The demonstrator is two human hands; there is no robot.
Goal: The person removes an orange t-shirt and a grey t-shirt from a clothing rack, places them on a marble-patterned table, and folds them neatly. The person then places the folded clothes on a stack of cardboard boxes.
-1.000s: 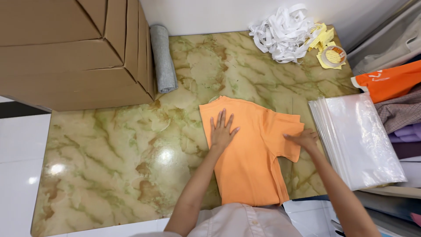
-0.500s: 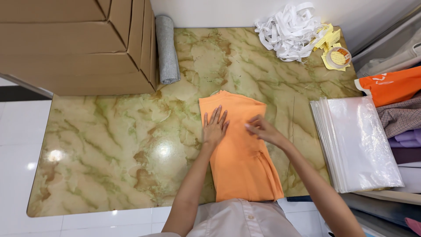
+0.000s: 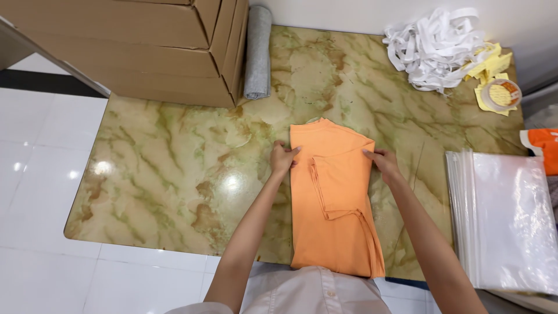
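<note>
An orange T-shirt [image 3: 334, 197] lies folded into a long narrow strip on the marbled green-and-cream tabletop [image 3: 174, 168], both sleeves turned in. My left hand [image 3: 282, 157] grips the strip's left edge near the top, fingers curled around the cloth. My right hand [image 3: 382, 164] holds the right edge at about the same height, fingers on the fabric. The shirt's lower end reaches the table's near edge, by my pale shirt.
Stacked cardboard boxes [image 3: 133, 46] fill the back left, with a grey rolled cloth [image 3: 257, 52] beside them. A heap of white strips [image 3: 436, 46] and yellow paper with a tape roll [image 3: 500, 93] lie back right. Clear plastic bags [image 3: 505, 221] are piled at the right, another orange garment [image 3: 543, 145] beyond.
The right sleeve side has been folded over onto the shirt, narrowing it to a strip. My left hand slid from the shirt's middle to its left edge; my right hand now holds the right edge.
</note>
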